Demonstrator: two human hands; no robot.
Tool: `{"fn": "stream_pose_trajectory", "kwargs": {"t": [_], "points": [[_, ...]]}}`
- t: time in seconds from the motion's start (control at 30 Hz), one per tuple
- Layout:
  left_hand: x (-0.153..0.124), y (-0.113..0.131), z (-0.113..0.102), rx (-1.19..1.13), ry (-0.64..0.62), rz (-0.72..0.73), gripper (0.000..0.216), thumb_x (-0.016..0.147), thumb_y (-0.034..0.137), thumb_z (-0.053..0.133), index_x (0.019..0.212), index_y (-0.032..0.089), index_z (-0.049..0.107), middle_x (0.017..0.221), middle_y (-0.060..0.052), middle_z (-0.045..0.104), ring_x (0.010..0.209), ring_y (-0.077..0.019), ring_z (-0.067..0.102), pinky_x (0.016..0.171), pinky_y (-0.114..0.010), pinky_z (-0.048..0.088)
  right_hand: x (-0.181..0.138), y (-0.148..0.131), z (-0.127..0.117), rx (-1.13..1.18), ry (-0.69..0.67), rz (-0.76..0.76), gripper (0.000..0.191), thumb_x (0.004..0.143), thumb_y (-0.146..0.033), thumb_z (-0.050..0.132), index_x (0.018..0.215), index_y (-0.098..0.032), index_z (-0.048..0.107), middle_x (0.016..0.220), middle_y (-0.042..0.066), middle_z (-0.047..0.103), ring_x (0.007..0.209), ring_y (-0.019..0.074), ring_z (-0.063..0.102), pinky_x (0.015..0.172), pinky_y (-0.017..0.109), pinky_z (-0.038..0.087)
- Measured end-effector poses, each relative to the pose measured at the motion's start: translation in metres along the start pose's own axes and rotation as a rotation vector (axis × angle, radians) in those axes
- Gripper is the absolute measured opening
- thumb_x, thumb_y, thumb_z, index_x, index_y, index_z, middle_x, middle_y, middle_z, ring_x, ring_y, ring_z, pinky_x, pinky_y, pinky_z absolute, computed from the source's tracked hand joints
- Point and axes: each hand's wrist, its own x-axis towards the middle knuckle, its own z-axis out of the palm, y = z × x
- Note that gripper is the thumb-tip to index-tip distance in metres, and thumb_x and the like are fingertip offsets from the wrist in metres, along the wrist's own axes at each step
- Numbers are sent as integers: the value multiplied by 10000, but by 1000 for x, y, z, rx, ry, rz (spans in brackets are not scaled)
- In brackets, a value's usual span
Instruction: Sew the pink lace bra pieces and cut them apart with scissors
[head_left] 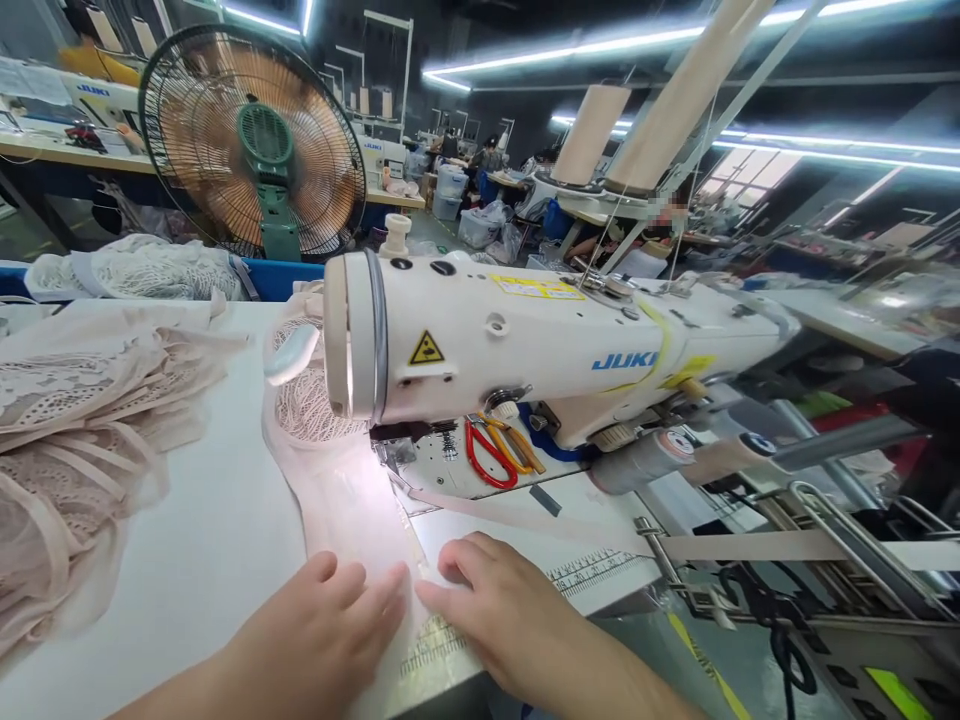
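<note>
The left grip [322,625] has its fingers bent and pressing down on the near end of a sheer beige fabric panel [352,520]. The right grip [510,605] has thumb and forefinger drawn close at the panel's right edge; whether they pinch it, I cannot tell. Good handling here probably means light, even pressure from both grips, the sheer cloth flat and unstretched, its edge straight, fingertips well short of the needle area. Beneath and beside the right grip runs a printed ruler scale [435,645] on the white bench [225,490]. Beyond both grips stands the JUKI sewing machine [465,330]; a beige strip [517,513] crosses ahead of the right grip, best left untwisted. Red-handled snips [487,460] lie farther off; left of the left grip, lace-trimmed pieces [82,430] are heaped.
</note>
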Motion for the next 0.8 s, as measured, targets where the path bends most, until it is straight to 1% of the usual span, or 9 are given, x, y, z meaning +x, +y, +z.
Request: {"fn": "stream_pose_trajectory", "kwargs": {"t": [0.1, 0.2, 0.27, 0.43, 0.6, 0.7, 0.8], "points": [[-3, -4, 2, -8, -10, 19, 371, 894, 309, 601, 1243, 185, 626, 1305, -13, 654, 774, -156, 573, 652, -344, 387, 4, 1, 1, -19, 11, -15, 322, 781, -77, 526, 1057, -237, 567, 949, 24, 535, 811, 169, 442, 686, 254, 351], [-4, -12, 1, -27, -38, 44, 351, 891, 295, 581, 1226, 201, 632, 1359, -12, 615, 773, -165, 558, 649, -355, 372, 10, 2, 0, -40, 19, -9, 296, 733, -53, 522, 970, -227, 556, 889, 8, 511, 763, 157, 408, 640, 252, 309], [-4, -18, 1, -39, -29, 23, 339, 885, 290, 577, 1208, 210, 638, 1376, 0, 602, 772, -170, 552, 654, -364, 366, 15, 4, 0, -50, 26, -9, 298, 702, -44, 520, 939, -224, 541, 865, 1, 494, 746, 153, 390, 623, 256, 287], [-4, -33, 2, -48, 19, -9, 286, 894, 266, 579, 1169, 241, 652, 1391, 19, 589, 816, -177, 556, 722, -384, 359, 28, 10, 3, -105, 71, -37, 265, 704, -63, 517, 914, -223, 524, 813, 0, 452, 714, 159, 357, 604, 274, 249], [-6, -48, 6, -56, 41, 6, 356, 875, 258, 598, 1231, 249, 624, 1395, 14, 585, 841, -184, 545, 793, -403, 366, 39, 12, -3, -150, 46, -30, 199, 730, -89, 493, 871, -227, 524, 731, -3, 427, 666, 165, 343, 574, 291, 218], [-6, -56, 8, -42, 47, 18, 353, 885, 221, 570, 1233, 244, 623, 1394, -5, 583, 861, -191, 554, 822, -410, 373, 45, 10, -12, -165, 16, -12, 191, 733, -90, 491, 864, -222, 531, 709, 1, 454, 645, 162, 368, 543, 297, 189], [-5, -63, 11, -47, 47, 42, 342, 909, 203, 538, 1240, 244, 615, 1390, -23, 587, 885, -202, 571, 851, -420, 373, 51, 8, -20, -176, -22, 35, 232, 715, -84, 516, 896, -228, 536, 726, -2, 520, 603, 149, 410, 513, 296, 169]]}}
